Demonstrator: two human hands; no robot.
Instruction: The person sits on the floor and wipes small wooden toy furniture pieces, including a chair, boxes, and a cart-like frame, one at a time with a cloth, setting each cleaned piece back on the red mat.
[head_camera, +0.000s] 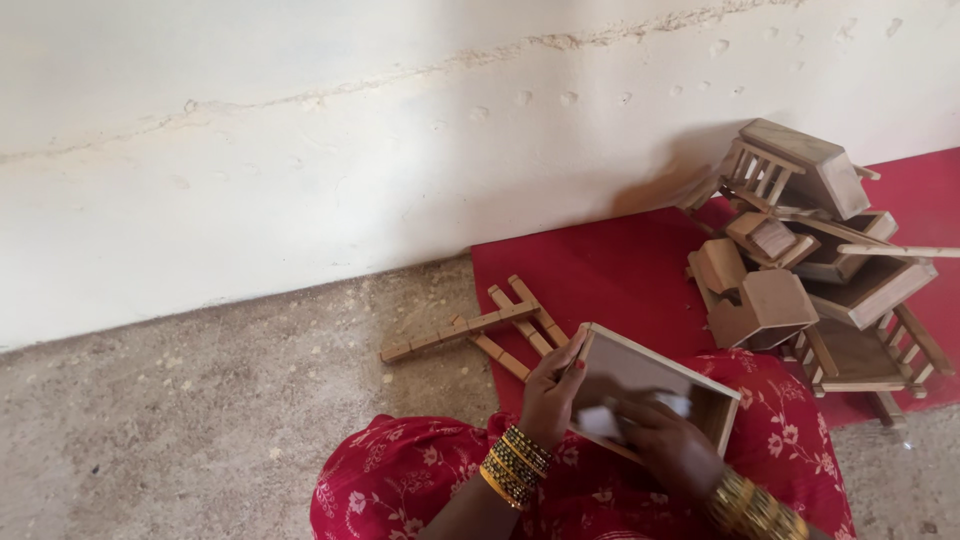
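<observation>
1. Right now the open wooden box (650, 395) rests on the person's lap, tilted with its hollow facing up, over the red floral garment (420, 490).
2. Inside it lies a small pale scrap (603, 422), likely cloth or abrasive paper; I cannot tell which.
3. To work the inner face well, I judge it best to keep the box braced on the lap, press the scrap flat, and run even strokes into the corners without tipping the frame.
4. Left hand (552, 395): fingers curled around the box's left rim, clamping it steady.
5. Right hand (672, 448): reaches inside the box, fingers bent down close together on the scrap; how firmly it pinches I cannot tell.
6. Just beyond the box, loose wooden slats (495, 330) lie across the edge of the red mat (610, 270) and the concrete floor (200, 430).
7. Farther right, a heap of small wooden furniture pieces (810, 260) sits against the white wall (300, 120).
</observation>
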